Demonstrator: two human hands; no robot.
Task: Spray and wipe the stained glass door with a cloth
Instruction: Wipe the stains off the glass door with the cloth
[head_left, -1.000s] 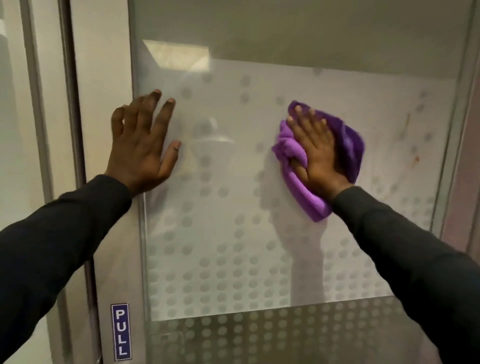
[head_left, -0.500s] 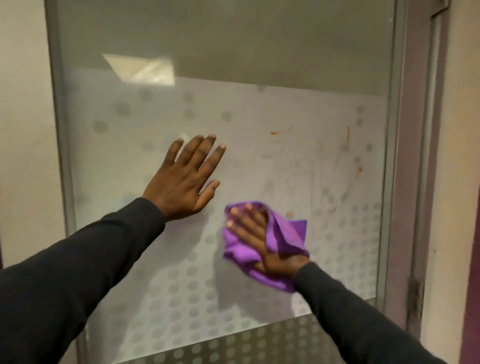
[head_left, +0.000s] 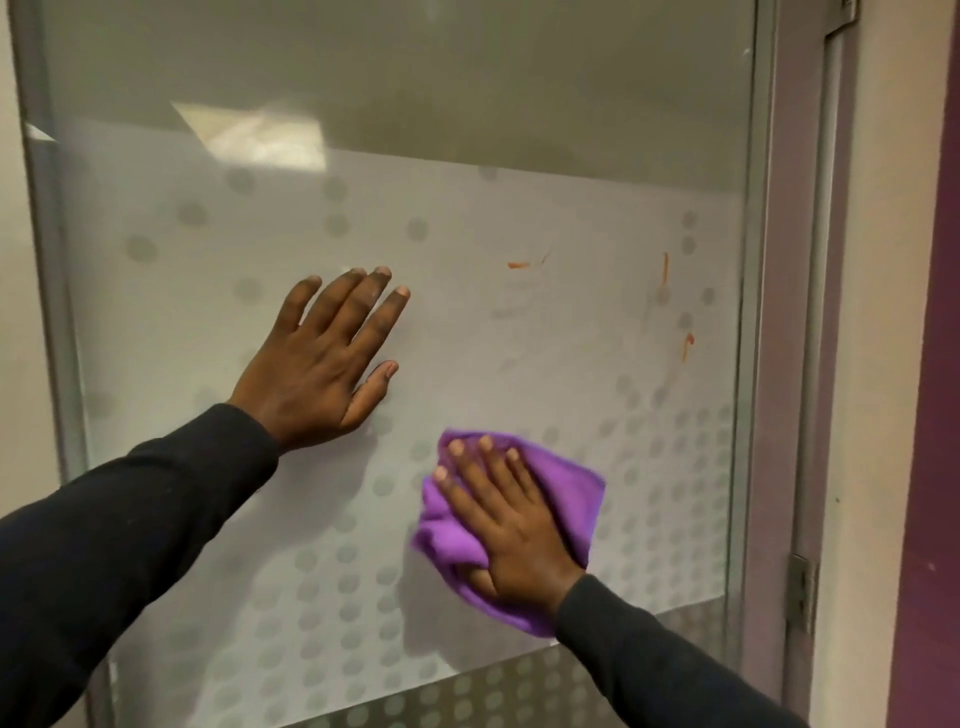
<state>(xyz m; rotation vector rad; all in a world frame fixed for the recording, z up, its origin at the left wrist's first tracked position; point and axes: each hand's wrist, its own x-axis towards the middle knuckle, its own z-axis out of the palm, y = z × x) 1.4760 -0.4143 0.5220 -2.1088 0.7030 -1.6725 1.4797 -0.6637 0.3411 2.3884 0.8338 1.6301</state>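
Note:
The glass door (head_left: 519, 197) carries a frosted film with grey dots. Orange stains show on its right part: a short streak (head_left: 518, 265), a vertical one (head_left: 664, 267) and a curled one (head_left: 687, 345). My left hand (head_left: 327, 364) lies flat on the glass, fingers straight and spread, left of centre. Lower and to the right, my right hand (head_left: 514, 525) presses a bunched purple cloth (head_left: 569, 486) against the glass with straight fingers. The cloth sits below all the stains. No spray bottle is in view.
A grey metal frame (head_left: 52, 312) borders the glass on the left. On the right stand the door jamb (head_left: 784, 364) with a hinge (head_left: 801, 592), a pale wall strip and a dark purple wall (head_left: 935, 364).
My right hand has slid the cloth down from the upper glass to its lower part. My left hand has shifted from the door's left edge onto the middle of the glass.

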